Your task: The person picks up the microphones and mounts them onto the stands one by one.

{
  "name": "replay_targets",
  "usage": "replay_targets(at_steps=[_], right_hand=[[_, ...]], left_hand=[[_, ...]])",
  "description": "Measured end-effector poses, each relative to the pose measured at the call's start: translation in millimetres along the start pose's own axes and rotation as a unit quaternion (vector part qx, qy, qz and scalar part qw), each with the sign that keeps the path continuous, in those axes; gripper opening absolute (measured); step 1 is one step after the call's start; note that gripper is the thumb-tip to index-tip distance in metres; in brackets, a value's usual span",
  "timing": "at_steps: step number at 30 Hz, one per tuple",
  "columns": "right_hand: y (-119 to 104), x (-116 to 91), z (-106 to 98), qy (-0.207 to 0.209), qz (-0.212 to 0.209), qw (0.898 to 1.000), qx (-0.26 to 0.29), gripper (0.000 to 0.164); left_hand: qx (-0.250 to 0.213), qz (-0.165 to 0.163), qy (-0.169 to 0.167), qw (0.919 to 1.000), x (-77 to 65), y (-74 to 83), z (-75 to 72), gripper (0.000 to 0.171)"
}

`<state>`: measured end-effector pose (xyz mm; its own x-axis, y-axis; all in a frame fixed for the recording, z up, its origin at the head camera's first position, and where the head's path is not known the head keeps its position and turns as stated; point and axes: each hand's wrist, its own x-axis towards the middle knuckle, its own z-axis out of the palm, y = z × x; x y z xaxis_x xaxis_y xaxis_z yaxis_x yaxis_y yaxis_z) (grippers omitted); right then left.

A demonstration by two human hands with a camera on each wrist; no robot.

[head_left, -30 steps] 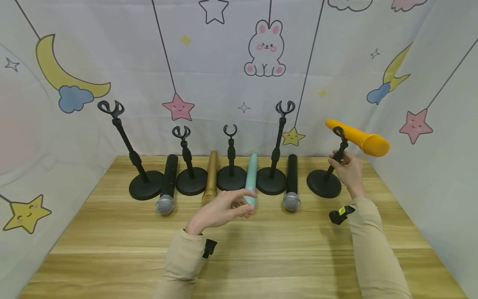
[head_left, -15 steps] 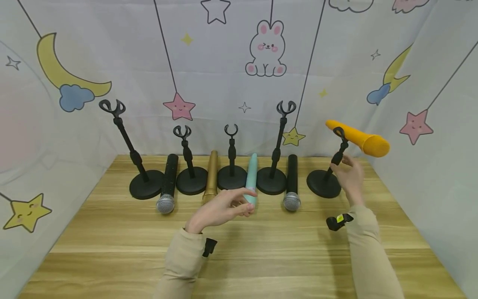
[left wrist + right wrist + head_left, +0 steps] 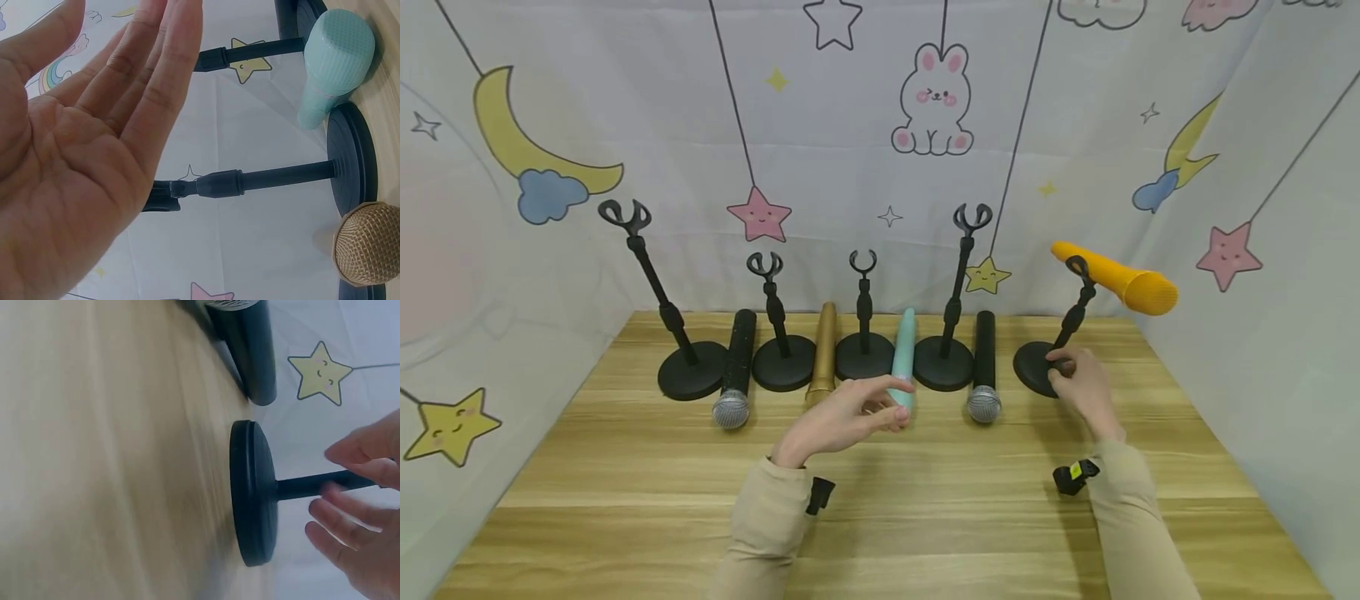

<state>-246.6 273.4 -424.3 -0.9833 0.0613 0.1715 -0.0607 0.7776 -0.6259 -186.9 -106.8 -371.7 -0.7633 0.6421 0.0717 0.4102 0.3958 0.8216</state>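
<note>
My right hand (image 3: 1084,392) is low beside the pole of the far-right black microphone stand (image 3: 1075,315). In the right wrist view its fingers (image 3: 340,540) are spread about the pole, not curled round it. An orange microphone (image 3: 1112,277) rests in that stand's clip, its head tilted down to the right. My left hand (image 3: 842,423) hovers over the table with fingers and thumb apart, holding nothing. It overlaps the lower ends of a gold microphone (image 3: 825,342) and a turquoise microphone (image 3: 905,343); the left wrist view shows its palm and straight fingers.
Several other black stands with bare clips line the back, including a tall one (image 3: 694,372) at far left and another (image 3: 943,364) right of centre. Two black microphones (image 3: 741,354) (image 3: 985,354) lie between stands. A printed curtain (image 3: 850,167) hangs behind the wooden table (image 3: 955,517).
My right hand has let go of the stand's upper pole and moved down towards its base. The orange microphone stays in its clip, and my left hand has barely moved.
</note>
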Motion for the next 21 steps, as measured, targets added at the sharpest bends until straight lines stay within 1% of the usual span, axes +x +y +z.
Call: replay_targets(at_steps=[2, 5, 7, 10, 12, 14, 16, 21], right_hand=[[-2.0, -2.9, 0.8, -0.008, -0.024, 0.999, -0.019, 0.031], [-8.0, -5.1, 3.2, -0.027, -0.047, 0.998, -0.031, 0.029], [-13.5, -4.5, 6.8, -0.045, -0.069, 0.996, -0.043, 0.03], [-20.4, -1.1, 16.2, -0.07, -0.127, 0.987, -0.066, 0.034], [-21.7, 2.1, 23.4, -0.078, -0.17, 0.978, -0.088, 0.038], [-21.9, 5.3, 29.2, -0.084, -0.199, 0.971, -0.105, 0.04], [-21.1, 8.7, 32.6, -0.092, -0.207, 0.967, -0.118, 0.042], [-20.6, 16.3, 36.0, -0.123, -0.208, 0.958, -0.155, 0.055]], left_hand=[[0.002, 0.0, 0.0, 1.0, -0.2, -0.1, 0.1, 0.04], [0.006, 0.0, 0.001, 1.0, -0.3, -0.1, 0.3, 0.04], [0.007, 0.001, 0.001, 1.0, -0.4, 0.1, 0.1, 0.04], [0.01, 0.002, 0.001, 0.9999, -1.0, 0.3, -0.3, 0.039], [0.009, 0.002, 0.0, 1.0, -1.2, 0.4, -0.4, 0.039], [0.008, 0.003, 0.0, 1.0, -1.3, 0.2, -0.5, 0.039], [0.005, 0.006, -0.001, 1.0, -1.2, 0.1, -0.6, 0.039], [0.004, 0.006, 0.0, 1.0, -1.0, 0.0, -0.6, 0.038]])
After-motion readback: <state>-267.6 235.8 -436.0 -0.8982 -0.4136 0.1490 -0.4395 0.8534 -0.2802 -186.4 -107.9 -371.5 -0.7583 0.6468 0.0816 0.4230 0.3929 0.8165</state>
